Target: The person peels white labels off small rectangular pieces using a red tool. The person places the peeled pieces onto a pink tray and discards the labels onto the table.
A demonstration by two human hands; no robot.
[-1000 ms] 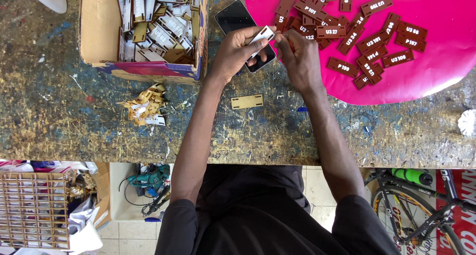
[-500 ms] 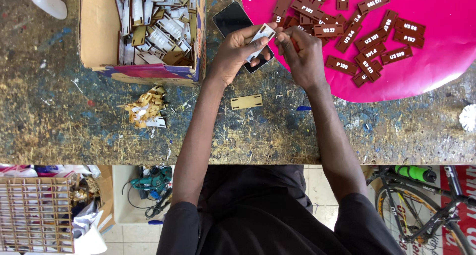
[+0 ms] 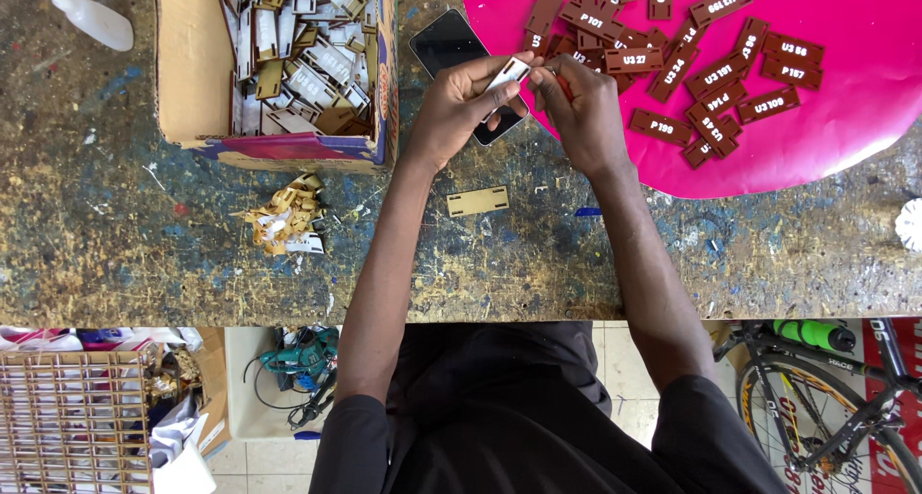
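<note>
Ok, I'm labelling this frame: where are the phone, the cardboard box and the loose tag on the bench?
phone [image 3: 449, 45], head view, bare dark screen.
cardboard box [image 3: 188, 62], head view, inner left wall.
loose tag [image 3: 477, 201], head view, its middle.

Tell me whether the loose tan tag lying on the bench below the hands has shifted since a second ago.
No. The tan tag lies in the same spot on the bench, still right of the scrap pile and below the cardboard box.
</note>
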